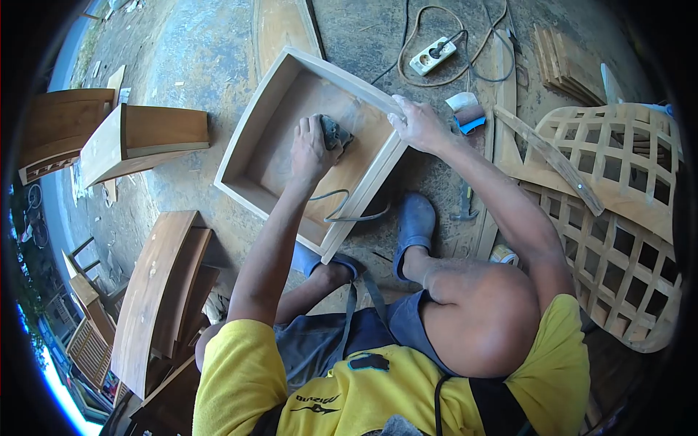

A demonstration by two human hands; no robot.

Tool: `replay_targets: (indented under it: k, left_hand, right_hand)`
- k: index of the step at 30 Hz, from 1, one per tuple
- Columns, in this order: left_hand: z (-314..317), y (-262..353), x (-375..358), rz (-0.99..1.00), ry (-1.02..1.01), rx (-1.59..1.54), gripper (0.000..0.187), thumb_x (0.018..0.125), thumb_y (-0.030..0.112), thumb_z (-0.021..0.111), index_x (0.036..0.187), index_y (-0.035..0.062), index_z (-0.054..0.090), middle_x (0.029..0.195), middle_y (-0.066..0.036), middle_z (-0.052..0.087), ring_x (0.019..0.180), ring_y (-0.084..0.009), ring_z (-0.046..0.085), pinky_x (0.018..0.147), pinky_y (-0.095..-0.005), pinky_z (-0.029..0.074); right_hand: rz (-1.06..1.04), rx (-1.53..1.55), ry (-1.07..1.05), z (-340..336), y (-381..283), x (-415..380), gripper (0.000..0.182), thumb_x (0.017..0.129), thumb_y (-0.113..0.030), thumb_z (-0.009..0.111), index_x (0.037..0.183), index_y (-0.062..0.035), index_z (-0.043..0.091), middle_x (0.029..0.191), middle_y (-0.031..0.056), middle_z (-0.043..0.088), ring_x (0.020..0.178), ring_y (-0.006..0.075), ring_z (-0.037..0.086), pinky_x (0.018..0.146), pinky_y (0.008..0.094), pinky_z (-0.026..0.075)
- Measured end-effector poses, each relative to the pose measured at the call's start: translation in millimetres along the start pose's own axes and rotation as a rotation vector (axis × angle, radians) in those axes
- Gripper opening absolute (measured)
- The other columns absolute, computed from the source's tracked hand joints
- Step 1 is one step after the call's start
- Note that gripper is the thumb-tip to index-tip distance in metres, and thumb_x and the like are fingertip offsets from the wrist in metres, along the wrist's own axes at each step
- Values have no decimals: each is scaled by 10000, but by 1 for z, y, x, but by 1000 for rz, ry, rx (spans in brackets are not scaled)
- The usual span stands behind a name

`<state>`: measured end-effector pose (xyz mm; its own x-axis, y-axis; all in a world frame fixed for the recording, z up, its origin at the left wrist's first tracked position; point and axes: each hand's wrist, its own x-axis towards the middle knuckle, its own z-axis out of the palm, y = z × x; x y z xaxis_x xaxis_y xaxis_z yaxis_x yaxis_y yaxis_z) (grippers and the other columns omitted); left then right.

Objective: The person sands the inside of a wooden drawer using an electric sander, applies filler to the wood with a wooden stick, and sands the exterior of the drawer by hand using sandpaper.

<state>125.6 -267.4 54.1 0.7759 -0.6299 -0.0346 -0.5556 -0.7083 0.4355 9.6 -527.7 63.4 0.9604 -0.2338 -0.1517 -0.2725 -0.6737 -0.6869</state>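
Observation:
A wooden drawer (243, 138) with a slightly bowed end lies tilted in front of me, its open side up. Inside it, my left hand (311, 149) is closed over a dark power sander (338, 138), which rests on the drawer's bottom panel. A grey cord (345, 216) loops over the near side wall. My right hand (422, 125) grips the drawer's right corner, fingers over the rim and thumb not clearly visible. The sander's underside is hidden.
A white power strip (433, 56) with a coiled cable lies at the upper right, near a sandpaper roll (467, 112). A hammer (464, 203) is beside my shoe. Lattice panels (611, 182) stand right; more drawers (142, 142) and curved boards (156, 283) sit left.

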Motion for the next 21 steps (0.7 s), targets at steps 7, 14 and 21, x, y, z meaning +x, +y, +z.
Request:
replay_targets:
  k: [7, 14, 21]
  left_hand:
    - [16, 21, 73, -30, 28, -6, 772, 694, 310, 923, 1269, 20, 497, 1194, -202, 569, 1119, -399, 596, 951, -499, 545]
    - [-16, -13, -39, -123, -56, -64, 791, 706, 258, 904, 1331, 40, 470, 1216, -188, 543, 1135, -392, 593, 953, -499, 564]
    - [2, -20, -19, -247, 123, -35, 792, 683, 241, 911, 1320, 48, 480, 1181, -176, 545, 1096, -377, 596, 876, -491, 577]
  right_hand:
    - [-9, -84, -57, -21, -23, -4, 542, 1012, -265, 626, 1456, 38, 549, 1243, 366, 673, 1173, 513, 657, 1021, 538, 524]
    - [-126, -105, -70, -14, -3, 1, 507, 1024, -217, 609, 1453, 47, 552, 1276, 336, 680, 1171, 499, 664, 1036, 527, 499]
    - [-44, -267, -74, -12, -16, 5, 553, 980, -291, 646, 1426, 28, 582, 1132, 317, 734, 1022, 502, 716, 936, 568, 537]
